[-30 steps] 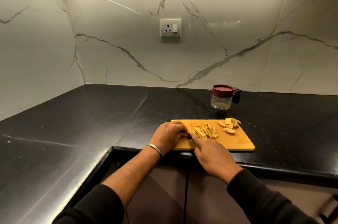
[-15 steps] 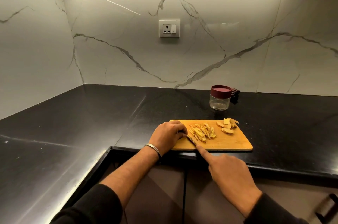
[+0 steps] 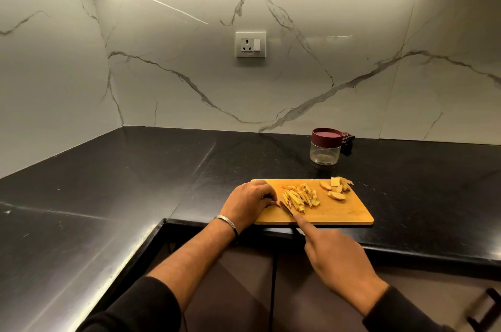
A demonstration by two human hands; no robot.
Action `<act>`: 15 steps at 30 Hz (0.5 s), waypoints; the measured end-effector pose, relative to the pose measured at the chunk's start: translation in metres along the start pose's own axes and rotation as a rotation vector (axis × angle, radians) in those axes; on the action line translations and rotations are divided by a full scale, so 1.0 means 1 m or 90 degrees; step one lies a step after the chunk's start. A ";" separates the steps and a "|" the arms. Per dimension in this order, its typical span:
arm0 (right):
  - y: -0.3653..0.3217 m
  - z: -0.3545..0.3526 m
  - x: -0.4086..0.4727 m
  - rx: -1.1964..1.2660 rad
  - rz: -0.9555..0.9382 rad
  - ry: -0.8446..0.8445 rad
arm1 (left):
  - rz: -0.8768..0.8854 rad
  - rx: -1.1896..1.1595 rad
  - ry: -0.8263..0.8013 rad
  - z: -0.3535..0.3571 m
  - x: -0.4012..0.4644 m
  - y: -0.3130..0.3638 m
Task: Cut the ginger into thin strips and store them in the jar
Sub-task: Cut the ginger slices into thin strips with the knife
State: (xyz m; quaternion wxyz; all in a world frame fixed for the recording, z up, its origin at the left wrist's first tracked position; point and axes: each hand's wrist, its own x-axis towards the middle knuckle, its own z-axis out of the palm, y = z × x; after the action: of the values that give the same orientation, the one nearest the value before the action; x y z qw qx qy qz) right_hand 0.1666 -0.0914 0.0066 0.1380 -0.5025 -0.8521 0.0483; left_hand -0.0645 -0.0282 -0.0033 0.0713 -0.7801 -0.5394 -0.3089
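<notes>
A wooden cutting board (image 3: 344,212) lies at the counter's front edge. A pile of thin ginger strips (image 3: 299,196) sits in its middle, and a few ginger slices (image 3: 336,189) lie at its far right corner. My left hand (image 3: 250,203) rests on the board's left end, its fingers curled down over a small ginger piece that is mostly hidden. My right hand (image 3: 339,261) grips the knife (image 3: 286,208), with the index finger stretched along the blade's back and the handle hidden. The blade tip lies between my left fingertips and the strips. A clear jar (image 3: 325,151) with a maroon lid stands behind the board, closed.
The black stone counter (image 3: 135,182) runs in an L along the marble walls. A small dark object (image 3: 347,142) lies behind the jar. A wall socket (image 3: 250,44) is above. Cabinet doors are below the front edge, and a dark handle (image 3: 485,307) shows at the lower right.
My right hand has pulled back toward me off the board, drawing the knife blade along. My left hand and the ginger strips have stayed put.
</notes>
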 end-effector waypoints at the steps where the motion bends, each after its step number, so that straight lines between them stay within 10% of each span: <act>1: 0.000 -0.001 0.001 0.027 0.005 -0.004 | -0.001 -0.001 0.001 0.001 0.000 0.000; 15: -0.011 -0.001 0.040 0.128 -0.027 -0.053 | -0.007 -0.011 0.024 0.000 -0.001 0.001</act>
State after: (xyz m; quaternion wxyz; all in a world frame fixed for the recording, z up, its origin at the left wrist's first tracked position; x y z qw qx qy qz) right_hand 0.1388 -0.0619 0.0172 0.1531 -0.4658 -0.8582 0.1518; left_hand -0.0636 -0.0294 -0.0041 0.0733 -0.7716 -0.5396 -0.3287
